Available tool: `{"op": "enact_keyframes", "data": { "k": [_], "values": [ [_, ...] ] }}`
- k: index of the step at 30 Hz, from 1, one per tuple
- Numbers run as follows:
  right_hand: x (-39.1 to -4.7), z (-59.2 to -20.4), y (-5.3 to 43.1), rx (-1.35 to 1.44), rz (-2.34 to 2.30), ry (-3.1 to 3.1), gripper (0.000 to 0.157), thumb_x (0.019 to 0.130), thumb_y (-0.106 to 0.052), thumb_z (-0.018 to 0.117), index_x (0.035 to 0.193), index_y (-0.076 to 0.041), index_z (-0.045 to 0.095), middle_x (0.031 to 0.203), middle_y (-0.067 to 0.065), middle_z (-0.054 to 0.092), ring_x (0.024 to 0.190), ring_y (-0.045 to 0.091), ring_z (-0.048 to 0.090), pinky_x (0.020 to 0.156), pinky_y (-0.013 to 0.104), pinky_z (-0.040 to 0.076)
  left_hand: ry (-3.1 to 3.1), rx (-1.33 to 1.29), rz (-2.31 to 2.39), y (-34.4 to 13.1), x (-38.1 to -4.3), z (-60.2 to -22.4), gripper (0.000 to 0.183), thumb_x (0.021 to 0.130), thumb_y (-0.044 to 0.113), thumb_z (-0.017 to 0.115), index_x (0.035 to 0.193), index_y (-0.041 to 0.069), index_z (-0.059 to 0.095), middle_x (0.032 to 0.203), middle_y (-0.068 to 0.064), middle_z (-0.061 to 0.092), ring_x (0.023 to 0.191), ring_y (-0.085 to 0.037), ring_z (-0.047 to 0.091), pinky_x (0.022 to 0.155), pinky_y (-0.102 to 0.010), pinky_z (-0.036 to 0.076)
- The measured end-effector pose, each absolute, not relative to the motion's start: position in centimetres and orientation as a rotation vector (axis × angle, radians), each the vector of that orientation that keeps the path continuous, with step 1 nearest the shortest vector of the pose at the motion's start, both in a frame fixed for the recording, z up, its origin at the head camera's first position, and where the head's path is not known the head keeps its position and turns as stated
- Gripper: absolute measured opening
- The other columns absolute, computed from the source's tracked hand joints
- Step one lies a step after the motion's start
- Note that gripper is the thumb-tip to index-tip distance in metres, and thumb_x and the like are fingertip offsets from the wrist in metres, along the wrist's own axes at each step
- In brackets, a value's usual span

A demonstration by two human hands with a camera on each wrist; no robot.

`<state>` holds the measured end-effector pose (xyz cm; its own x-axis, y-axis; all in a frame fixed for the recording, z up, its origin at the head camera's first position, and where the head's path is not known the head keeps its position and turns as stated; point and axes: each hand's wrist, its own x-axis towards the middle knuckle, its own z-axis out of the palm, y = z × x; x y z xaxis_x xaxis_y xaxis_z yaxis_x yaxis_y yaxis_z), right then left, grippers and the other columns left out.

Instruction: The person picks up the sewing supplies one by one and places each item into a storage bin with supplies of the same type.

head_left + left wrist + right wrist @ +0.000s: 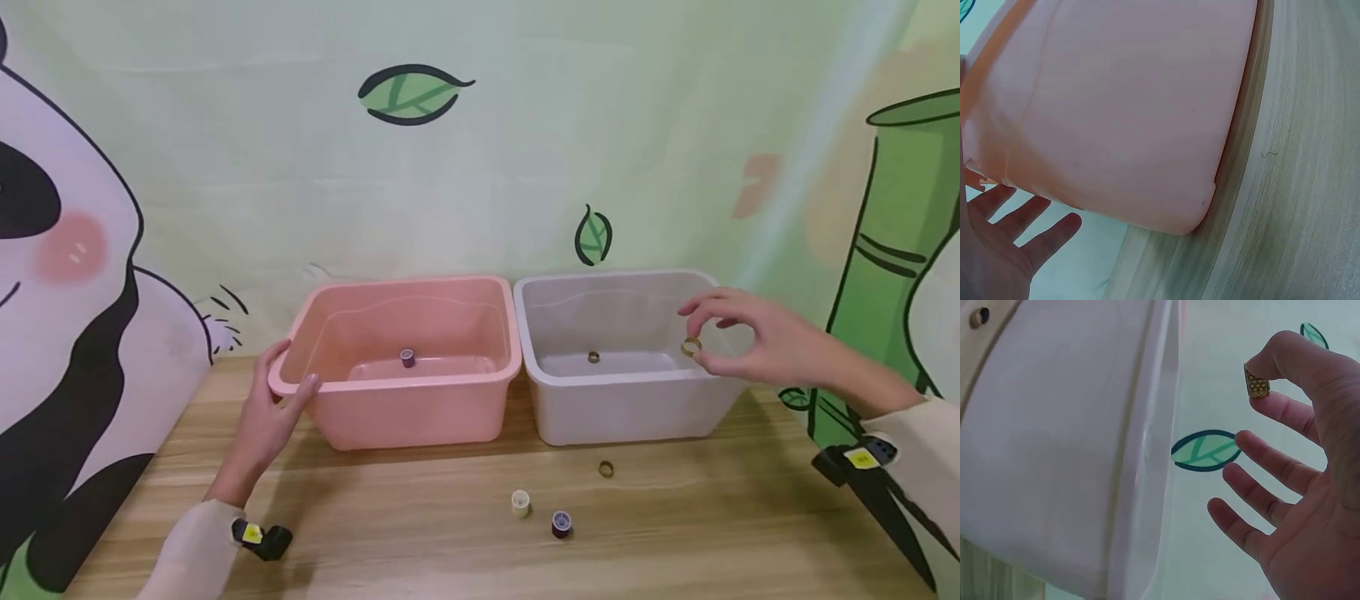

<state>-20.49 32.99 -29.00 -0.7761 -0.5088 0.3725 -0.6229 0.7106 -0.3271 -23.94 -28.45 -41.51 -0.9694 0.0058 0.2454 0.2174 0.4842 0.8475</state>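
At the left corner of the pink plastic tub (408,417), my left hand (273,408) holds the rim, thumb on the front edge and other fingers spread along the outer side. My right hand (738,333) pinches a gold ring (692,347) between thumb and index finger, over the right side of the white plastic tub (626,412). In the right wrist view the ring (1257,383) shows a dotted band, and the other fingers are spread. Another gold ring (594,357) lies inside the white tub. A small dark spool-like piece (407,357) stands in the pink tub.
On the wooden table (420,533) before the tubs are a third gold ring (606,469), a cream spool-like piece (521,503) and a dark purple one (561,524). The tubs stand side by side against a printed backdrop (480,192).
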Motion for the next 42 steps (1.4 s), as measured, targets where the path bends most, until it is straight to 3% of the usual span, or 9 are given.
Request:
{"op": "enact_keyframes", "data": {
  "k": [3, 7, 12, 20, 24, 35, 42],
  "values": [
    [-21.6, -28.5, 32.9, 0.858, 0.686, -2.687, 0.03, 0.081, -0.005, 0.082, 0.096, -0.028, 0.068, 0.131, -0.001, 0.064, 0.119, 0.019, 0.056, 0.09, 0.038, 0.048, -2.518, -0.185, -1.489, -28.6, -23.9, -41.4, 0.081, 0.102, 0.044, 0.061, 0.164, 0.026, 0.012, 0.161, -0.016, 0.032, 0.137, -0.036, 0.044, 0.098, -0.015, 0.047],
    [-22.8, -28.2, 32.7, 0.81, 0.729, -2.72, 0.026, 0.083, -0.009, 0.082, 0.096, -0.026, 0.068, 0.136, 0.005, 0.063, 0.129, 0.034, 0.053, 0.097, 0.058, 0.045, -2.499, -0.182, -1.513, -28.6, -24.0, -41.5, 0.08, 0.102, 0.043, 0.061, 0.164, 0.026, 0.013, 0.161, -0.017, 0.032, 0.136, -0.034, 0.044, 0.095, -0.011, 0.045],
    [-24.0, -28.1, 32.4, 0.776, 0.715, -2.742, 0.021, 0.085, -0.011, 0.081, 0.097, -0.023, 0.07, 0.135, 0.007, 0.064, 0.127, 0.034, 0.056, 0.099, 0.059, 0.05, -2.486, -0.175, -1.525, -28.6, -24.0, -41.8, 0.079, 0.102, 0.041, 0.062, 0.164, 0.027, 0.014, 0.16, -0.017, 0.033, 0.136, -0.034, 0.044, 0.095, -0.011, 0.045],
    [-26.1, -27.9, 31.8, 0.762, 0.726, -2.781, 0.017, 0.087, -0.011, 0.079, 0.1, -0.017, 0.07, 0.135, 0.012, 0.064, 0.128, 0.035, 0.054, 0.098, 0.061, 0.052, -2.489, -0.161, -1.518, -28.7, -23.8, -42.2, 0.079, 0.103, 0.043, 0.061, 0.164, 0.031, 0.013, 0.162, -0.014, 0.032, 0.139, -0.034, 0.043, 0.111, -0.045, 0.045],
    [-27.0, -27.9, 31.8, 0.761, 0.72, -2.778, 0.017, 0.088, -0.011, 0.079, 0.101, -0.016, 0.071, 0.133, 0.01, 0.066, 0.125, 0.03, 0.056, 0.097, 0.058, 0.052, -2.48, -0.162, -1.525, -28.7, -23.8, -42.2, 0.079, 0.102, 0.044, 0.061, 0.164, 0.031, 0.013, 0.162, -0.014, 0.033, 0.139, -0.033, 0.045, 0.111, -0.052, 0.043],
    [-29.2, -27.5, 32.0, 0.675, 0.711, -2.863, 0.019, 0.09, -0.016, 0.078, 0.107, -0.011, 0.071, 0.137, 0.015, 0.063, 0.124, 0.03, 0.055, 0.1, 0.06, 0.051, -2.42, -0.169, -1.583, -28.3, -24.3, -42.0, 0.078, 0.101, 0.042, 0.064, 0.163, 0.03, 0.017, 0.16, -0.014, 0.035, 0.139, -0.033, 0.045, 0.113, -0.053, 0.041],
    [-30.4, -27.5, 31.3, 0.677, 0.72, -2.891, 0.02, 0.091, -0.018, 0.078, 0.108, -0.011, 0.07, 0.137, 0.016, 0.062, 0.122, 0.03, 0.054, 0.101, 0.062, 0.049, -2.393, -0.175, -1.585, -28.8, -24.0, -42.5, 0.076, 0.102, 0.034, 0.064, 0.163, 0.031, 0.018, 0.16, -0.013, 0.037, 0.137, -0.033, 0.047, 0.108, -0.039, 0.048]
  ]
}}
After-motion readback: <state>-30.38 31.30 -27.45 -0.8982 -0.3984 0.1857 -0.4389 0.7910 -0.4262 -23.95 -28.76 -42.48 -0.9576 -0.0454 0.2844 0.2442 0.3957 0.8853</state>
